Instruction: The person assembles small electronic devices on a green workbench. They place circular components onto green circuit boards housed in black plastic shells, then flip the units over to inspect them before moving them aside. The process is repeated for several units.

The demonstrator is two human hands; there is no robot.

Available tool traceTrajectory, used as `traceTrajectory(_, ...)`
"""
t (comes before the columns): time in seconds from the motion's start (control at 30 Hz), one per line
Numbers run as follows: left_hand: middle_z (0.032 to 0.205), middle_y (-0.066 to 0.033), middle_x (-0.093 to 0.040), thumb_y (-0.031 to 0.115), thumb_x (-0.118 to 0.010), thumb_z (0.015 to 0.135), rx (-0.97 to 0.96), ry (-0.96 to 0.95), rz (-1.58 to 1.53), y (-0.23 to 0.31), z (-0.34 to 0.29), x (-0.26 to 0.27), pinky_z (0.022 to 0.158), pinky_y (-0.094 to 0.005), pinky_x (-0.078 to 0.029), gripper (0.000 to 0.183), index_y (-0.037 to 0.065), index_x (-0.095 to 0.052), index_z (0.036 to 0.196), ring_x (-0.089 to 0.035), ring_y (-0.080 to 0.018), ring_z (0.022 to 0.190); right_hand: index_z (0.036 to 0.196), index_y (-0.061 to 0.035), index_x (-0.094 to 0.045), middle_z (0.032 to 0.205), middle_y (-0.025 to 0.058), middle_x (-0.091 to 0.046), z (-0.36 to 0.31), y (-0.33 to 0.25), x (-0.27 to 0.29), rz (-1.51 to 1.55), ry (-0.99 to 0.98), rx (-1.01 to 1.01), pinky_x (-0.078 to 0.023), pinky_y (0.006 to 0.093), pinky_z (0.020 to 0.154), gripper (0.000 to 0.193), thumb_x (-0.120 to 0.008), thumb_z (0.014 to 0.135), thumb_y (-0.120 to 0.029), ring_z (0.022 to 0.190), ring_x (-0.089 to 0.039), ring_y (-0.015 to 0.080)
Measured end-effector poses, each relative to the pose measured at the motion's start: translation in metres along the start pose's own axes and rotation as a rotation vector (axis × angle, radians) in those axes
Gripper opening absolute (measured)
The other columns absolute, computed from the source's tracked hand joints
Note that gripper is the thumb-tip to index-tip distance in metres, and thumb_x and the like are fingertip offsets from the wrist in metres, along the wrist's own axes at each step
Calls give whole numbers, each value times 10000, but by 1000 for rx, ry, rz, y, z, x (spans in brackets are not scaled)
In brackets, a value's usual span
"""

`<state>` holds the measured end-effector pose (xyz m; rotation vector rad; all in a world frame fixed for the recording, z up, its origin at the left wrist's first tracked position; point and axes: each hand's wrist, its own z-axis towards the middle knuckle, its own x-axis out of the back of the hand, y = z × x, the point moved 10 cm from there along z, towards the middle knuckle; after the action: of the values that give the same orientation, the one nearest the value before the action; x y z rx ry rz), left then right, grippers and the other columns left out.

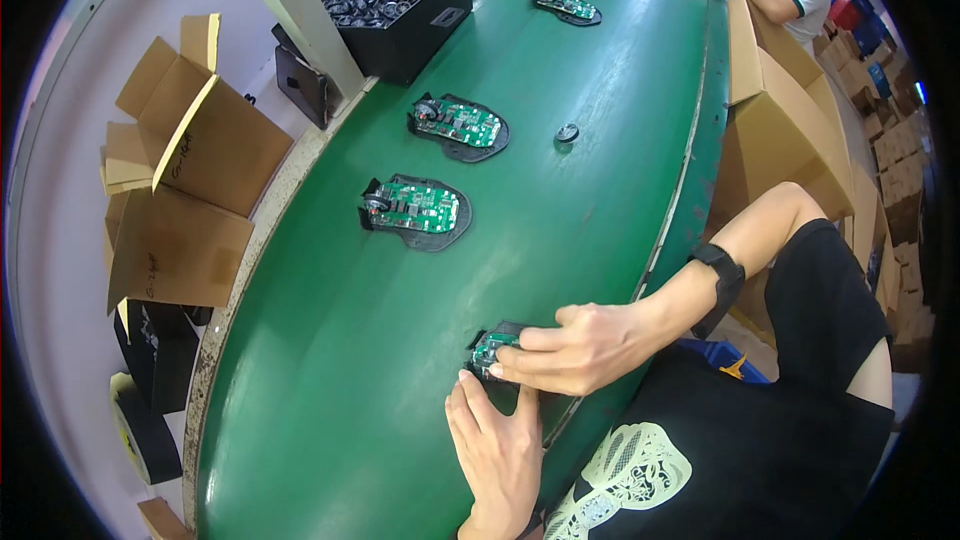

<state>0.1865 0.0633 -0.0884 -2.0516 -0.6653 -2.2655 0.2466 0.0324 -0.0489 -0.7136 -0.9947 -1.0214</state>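
Adjusting a green circuit board [491, 346] on its flat black shell [511, 327], I judge.
Right hand [585, 350] half-closed, left hand [497, 448] half-open, grips unclear; next needs steadiness.

Remotely, I view a black shell [511, 327], partly hidden, its green circuit board [489, 345] facing up, near the green work surface's [330, 370] edge.

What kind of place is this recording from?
Probably an electronics assembly line, perhaps in a factory: green circuit boards in black housings sit spaced along a long green conveyor-like surface, and a black bin full of small round parts stands at its edge.
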Motion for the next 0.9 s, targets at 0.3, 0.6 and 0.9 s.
traceTrajectory(0.3, 1361, -275, -446, 177, -796, 723, 11, 42, -8, -4, 8, 5, 1008, -517, -411, 414, 191, -704, 1127, -458, -426, 1226, 1269, -25, -611, 1193, 104, -620, 8, 20, -31, 82, -137, -71, -382, 216, 478, 501, -670, 795, -177, 883, -577, 149)
traceTrajectory(0.6, 1452, -284, -391, 180, -799, 724, -10, -36, -82, -8, 15, -3, 1030, -552, -391, 490, 225, -678, 1197, -412, -423, 1308, 1167, -34, -655, 1153, 88, -626, -4, 27, -4, 115, -58, -85, -414, 243, 475, 388, -650, 800, -159, 914, -594, 158)
traceTrajectory(0.9, 1380, -241, -460, 172, -760, 771, -10, -15, 24, -10, 15, -4, 1027, -549, -406, 505, 305, -660, 1248, -467, -384, 1230, 1173, -85, -681, 1136, 55, -658, -11, 43, -9, 196, -89, -204, -524, 244, 552, 411, -676, 765, -133, 870, -619, 161)
